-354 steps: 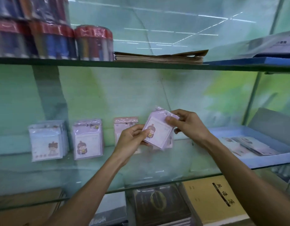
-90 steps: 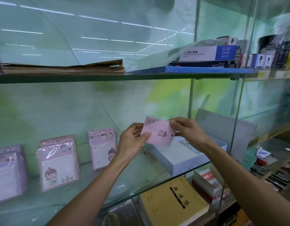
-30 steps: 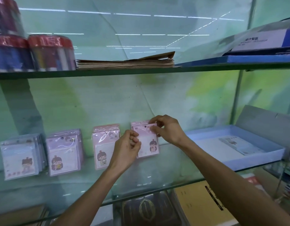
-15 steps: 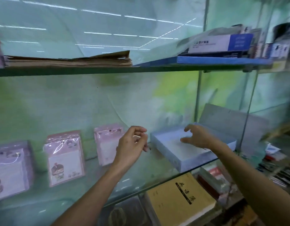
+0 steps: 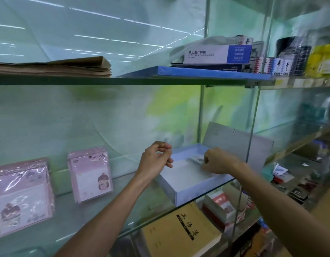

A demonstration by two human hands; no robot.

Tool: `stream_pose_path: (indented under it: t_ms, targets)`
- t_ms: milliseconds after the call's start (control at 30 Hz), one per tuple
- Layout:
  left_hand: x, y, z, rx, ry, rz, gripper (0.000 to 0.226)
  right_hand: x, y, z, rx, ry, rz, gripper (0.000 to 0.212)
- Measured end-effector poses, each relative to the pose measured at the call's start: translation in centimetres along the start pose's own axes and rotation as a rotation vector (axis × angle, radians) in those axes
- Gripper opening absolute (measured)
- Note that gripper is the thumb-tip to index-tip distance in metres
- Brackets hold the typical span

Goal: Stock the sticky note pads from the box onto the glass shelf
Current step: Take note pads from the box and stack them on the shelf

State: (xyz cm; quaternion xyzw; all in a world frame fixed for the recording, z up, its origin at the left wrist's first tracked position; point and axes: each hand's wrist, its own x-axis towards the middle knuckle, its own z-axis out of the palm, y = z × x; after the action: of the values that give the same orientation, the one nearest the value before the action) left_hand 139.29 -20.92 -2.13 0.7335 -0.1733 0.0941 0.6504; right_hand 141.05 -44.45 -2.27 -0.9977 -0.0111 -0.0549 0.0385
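At the left end of the glass shelf (image 5: 71, 217), against the back wall, a stack of wrapped sticky note pads (image 5: 21, 198) stands upright. Just to its right stands a second pink stack (image 5: 91, 175), also upright and leaning slightly back. Further right, past a bare stretch of glass, the left hand (image 5: 154, 160) hovers above the shelf near the box's left wall, its grip loosely curled and holding nothing. The box (image 5: 179, 190) sits at the shelf's right end, its front corner at the front edge, lid tipped up behind it. The right hand (image 5: 218, 161) reaches down into the box toward its back right corner, fingers bent over something small and pale lying there. It looks like a pad, but blur hides whether the grip has closed on it or only touches it, so I cannot tell.

The step in hand appears to be fetching another pad from the box, which seems nearly emptied. The next move calls for a firm pinch on that pad, lifting it clear of the box wall, and standing it upright in the bare stretch right of the second stack, leaning on the back wall.
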Motion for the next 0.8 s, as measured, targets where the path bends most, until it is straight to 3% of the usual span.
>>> stream_pose_path:
  t_ms: [133, 300, 433, 567, 667, 800]
  targets:
    - [0.6, -0.3, 0.1, 0.051, 0.009, 0.003, 0.009, 0.1, 0.6, -1.1, 0.082, 0.216, 0.059, 0.041]
    - [1.6, -0.8, -0.2, 0.315, 0.037, 0.142, 0.018, -0.6, 0.5, -3.0, 0.515, 0.371, 0.071, 0.037]
    - [1.9, -1.7, -1.0, 0.670, -0.071, 0.518, 0.047, -1.3, -1.1, -3.6, 1.099, 0.211, 0.078, 0.032]
    - [1.6, -1.5, -1.2, 0.836, -0.044, 0.771, 0.044, -1.6, -3.2, -4.0, 1.320, 0.114, 0.102, 0.028]
    - [1.2, -1.1, -1.6, 0.809, -0.006, 0.853, 0.036, -2.0, -4.2, -4.2, 1.384, 0.036, 0.091, 0.032]
    - [0.6, -0.5, -2.5, 0.613, 0.070, 0.770, 0.018, -2.7, -5.1, -4.7, 1.426, -0.106, 0.067, 0.055]
